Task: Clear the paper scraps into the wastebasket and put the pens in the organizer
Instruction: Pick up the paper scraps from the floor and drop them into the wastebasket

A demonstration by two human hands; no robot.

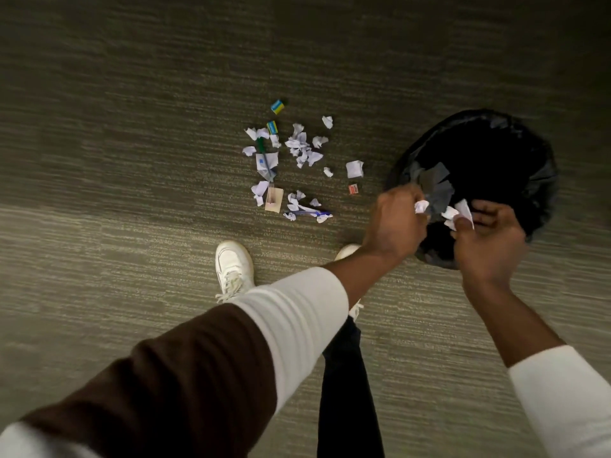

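Note:
A round wastebasket lined with a black bag stands on the carpet at the right, with grey paper pieces inside. Both my hands hover over its near rim. My left hand pinches a small crumpled paper scrap. My right hand holds several white paper scraps. More white paper scraps lie scattered on the floor left of the basket. A green pen and a blue pen lie among them, partly covered by paper.
Two small blue-and-yellow boxes lie at the far edge of the litter. A small red item sits near the basket and a tan card near the scraps. My white shoes stand just behind the pile.

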